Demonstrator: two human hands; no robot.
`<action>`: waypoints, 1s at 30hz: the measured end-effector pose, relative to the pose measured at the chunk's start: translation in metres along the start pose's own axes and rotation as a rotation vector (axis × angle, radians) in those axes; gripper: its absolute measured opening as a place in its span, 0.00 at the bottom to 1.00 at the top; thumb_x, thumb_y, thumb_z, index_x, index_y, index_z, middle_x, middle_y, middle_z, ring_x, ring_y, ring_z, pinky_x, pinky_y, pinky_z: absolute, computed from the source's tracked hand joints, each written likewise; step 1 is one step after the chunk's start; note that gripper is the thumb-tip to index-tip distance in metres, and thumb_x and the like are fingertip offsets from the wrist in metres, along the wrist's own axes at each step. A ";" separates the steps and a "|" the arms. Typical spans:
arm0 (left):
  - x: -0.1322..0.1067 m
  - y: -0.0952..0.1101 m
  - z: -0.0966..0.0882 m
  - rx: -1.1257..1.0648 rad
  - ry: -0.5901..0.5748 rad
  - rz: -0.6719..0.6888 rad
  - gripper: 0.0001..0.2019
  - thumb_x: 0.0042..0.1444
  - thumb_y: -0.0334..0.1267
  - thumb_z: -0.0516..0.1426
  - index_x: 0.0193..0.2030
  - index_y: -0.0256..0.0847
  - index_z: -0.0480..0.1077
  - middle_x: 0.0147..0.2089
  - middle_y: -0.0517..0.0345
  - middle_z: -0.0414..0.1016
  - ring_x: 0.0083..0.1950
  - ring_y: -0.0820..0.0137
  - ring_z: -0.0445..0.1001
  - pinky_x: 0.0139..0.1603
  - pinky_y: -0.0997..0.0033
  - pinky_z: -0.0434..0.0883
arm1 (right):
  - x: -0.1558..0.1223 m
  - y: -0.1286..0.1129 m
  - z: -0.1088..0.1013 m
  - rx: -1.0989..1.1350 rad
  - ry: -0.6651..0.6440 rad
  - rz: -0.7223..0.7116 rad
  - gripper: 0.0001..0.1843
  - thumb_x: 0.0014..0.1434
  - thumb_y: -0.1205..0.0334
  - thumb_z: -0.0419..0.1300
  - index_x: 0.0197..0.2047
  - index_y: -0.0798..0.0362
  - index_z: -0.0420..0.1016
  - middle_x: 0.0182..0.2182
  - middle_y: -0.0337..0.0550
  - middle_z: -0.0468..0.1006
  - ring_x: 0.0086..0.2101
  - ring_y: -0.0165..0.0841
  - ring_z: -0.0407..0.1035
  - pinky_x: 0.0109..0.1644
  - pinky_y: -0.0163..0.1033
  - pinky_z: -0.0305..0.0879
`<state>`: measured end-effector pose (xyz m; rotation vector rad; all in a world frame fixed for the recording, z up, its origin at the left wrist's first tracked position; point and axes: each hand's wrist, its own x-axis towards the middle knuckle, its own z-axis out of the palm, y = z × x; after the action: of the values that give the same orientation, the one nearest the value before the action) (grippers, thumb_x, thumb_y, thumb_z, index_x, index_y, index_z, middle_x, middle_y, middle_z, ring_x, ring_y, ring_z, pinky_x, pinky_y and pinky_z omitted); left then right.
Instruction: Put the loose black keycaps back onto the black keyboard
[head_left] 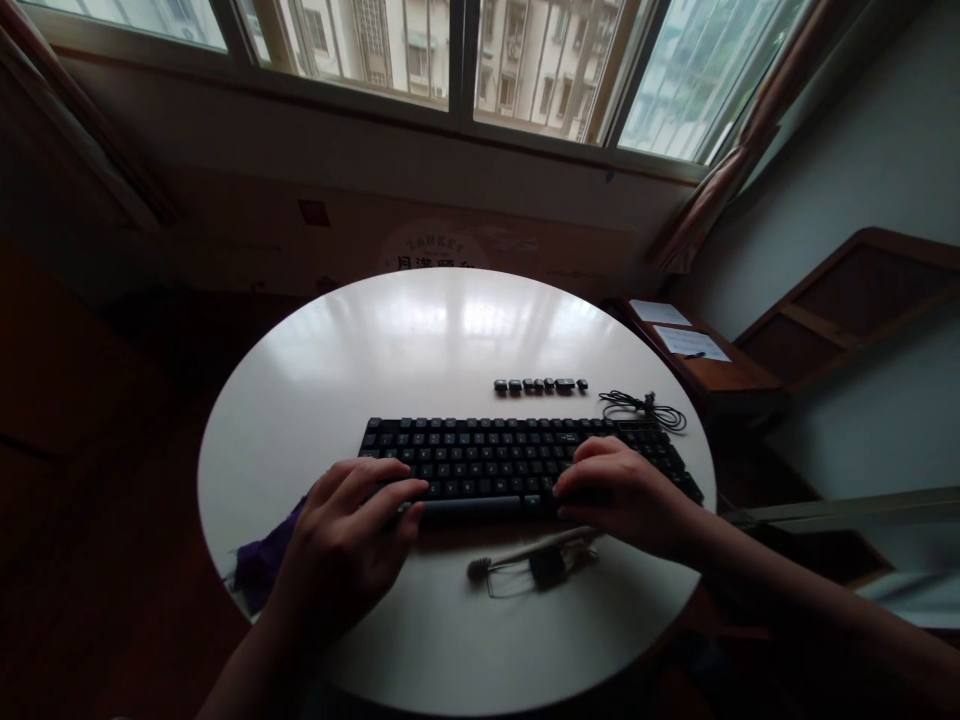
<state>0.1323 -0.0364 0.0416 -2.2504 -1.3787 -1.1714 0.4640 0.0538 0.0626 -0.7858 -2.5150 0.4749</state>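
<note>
A black keyboard (510, 460) lies across the middle of a round white table (450, 340). My left hand (352, 535) rests on the keyboard's front left corner, fingers curled around its edge. My right hand (622, 490) grips the front right part of the keyboard, fingers bent over the keys. A row of several loose black keycaps (540, 385) sits on the table just behind the keyboard. The keyboard's coiled cable (645, 408) lies at its back right. In front of the keyboard lie a small brush (517, 555) and a wire keycap puller (544, 572).
A purple cloth (262, 560) lies under my left wrist at the table's left front edge. A wooden side table with papers (679, 340) stands to the right. Behind the table are a wall and a wide window (465, 50).
</note>
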 end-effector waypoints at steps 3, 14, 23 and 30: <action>0.000 0.000 0.000 -0.001 -0.004 -0.002 0.06 0.63 0.32 0.59 0.45 0.41 0.77 0.46 0.51 0.77 0.46 0.61 0.74 0.48 0.59 0.74 | -0.005 0.006 0.012 0.016 0.055 -0.064 0.04 0.59 0.63 0.71 0.38 0.49 0.81 0.34 0.40 0.82 0.41 0.35 0.72 0.52 0.44 0.65; -0.001 0.000 -0.001 -0.008 -0.003 -0.034 0.07 0.62 0.29 0.60 0.45 0.41 0.78 0.47 0.51 0.76 0.47 0.62 0.74 0.49 0.62 0.75 | 0.001 0.017 0.020 -0.007 0.186 -0.322 0.04 0.62 0.62 0.70 0.37 0.52 0.80 0.36 0.38 0.84 0.38 0.34 0.69 0.47 0.43 0.62; -0.002 -0.001 0.000 -0.022 -0.026 -0.035 0.07 0.63 0.29 0.59 0.46 0.41 0.77 0.47 0.51 0.75 0.47 0.62 0.74 0.48 0.60 0.75 | 0.002 0.009 0.014 -0.064 0.149 -0.295 0.04 0.64 0.63 0.68 0.36 0.50 0.80 0.36 0.37 0.84 0.39 0.34 0.69 0.49 0.44 0.61; -0.002 -0.002 0.000 -0.029 -0.014 -0.029 0.08 0.63 0.30 0.59 0.46 0.43 0.77 0.47 0.52 0.75 0.47 0.62 0.74 0.48 0.60 0.75 | -0.001 0.009 0.020 -0.054 0.210 -0.291 0.05 0.62 0.63 0.69 0.36 0.52 0.78 0.37 0.38 0.84 0.38 0.34 0.68 0.48 0.43 0.62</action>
<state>0.1303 -0.0370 0.0402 -2.2698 -1.4131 -1.1945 0.4585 0.0570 0.0418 -0.4507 -2.3988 0.2138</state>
